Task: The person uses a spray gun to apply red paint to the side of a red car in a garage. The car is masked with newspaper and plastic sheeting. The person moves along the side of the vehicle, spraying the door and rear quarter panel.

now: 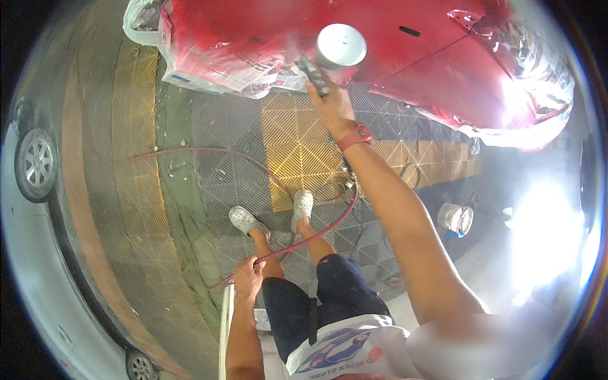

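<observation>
My right hand (333, 109) is closed around the handle of a spray gun (312, 76), which carries a round white cup (341, 47). A pale mist hangs at the gun's front end. Close beyond it is a red car body (405, 54), partly wrapped in newspaper (221, 71) and clear plastic film (538, 63). Low at the left, my left hand (247, 277) grips a red air hose (310, 242). The hose curves from that hand up toward my right forearm, where its far end is hidden.
Ridged grey and yellow floor tiles (297, 139) lie under my feet. More hose (190, 149) crosses them to the left, over a green cloth (183, 190). A white bucket (455, 218) stands at the right. A silver car (38, 253) is at the far left.
</observation>
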